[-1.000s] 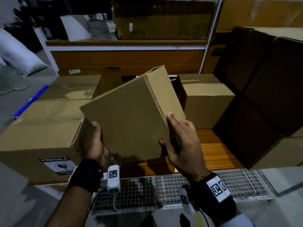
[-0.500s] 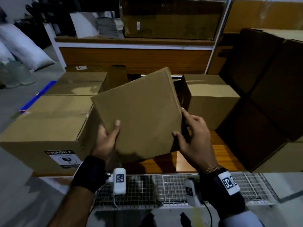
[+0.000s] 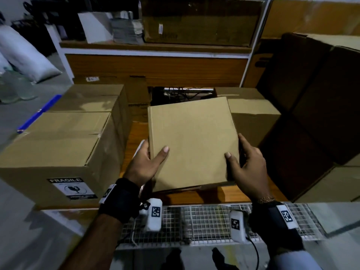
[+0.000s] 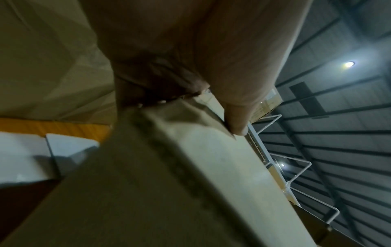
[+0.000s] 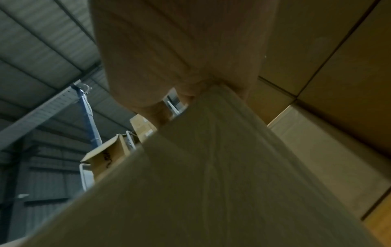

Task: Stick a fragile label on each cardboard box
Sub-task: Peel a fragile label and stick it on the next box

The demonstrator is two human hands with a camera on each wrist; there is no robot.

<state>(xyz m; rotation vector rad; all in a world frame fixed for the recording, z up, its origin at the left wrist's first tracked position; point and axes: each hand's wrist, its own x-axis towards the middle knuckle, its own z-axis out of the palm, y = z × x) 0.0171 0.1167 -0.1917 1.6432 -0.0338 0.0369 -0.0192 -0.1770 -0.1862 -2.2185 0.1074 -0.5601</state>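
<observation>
My left hand has a grip on the left side of the flat cardboard box. My thumb lies on top of it and my fingers go down its edge. My right hand has a grip on the right side the same way, thumb on top and fingers round the edge. In the left wrist view my thumb presses on the corner of the box. In the right wrist view my hand wraps the edge of the box.

The box lies almost flat, with its plain top facing up at me. I cannot tell if it sits on the wooden bench or hangs just over it.

Just to the left stands a big box with a fragile label on its front. Behind that one is a second big box. A medium box sits behind my box on the right. Dark tall boxes stand far right. A white wire rack is near my wrists.
</observation>
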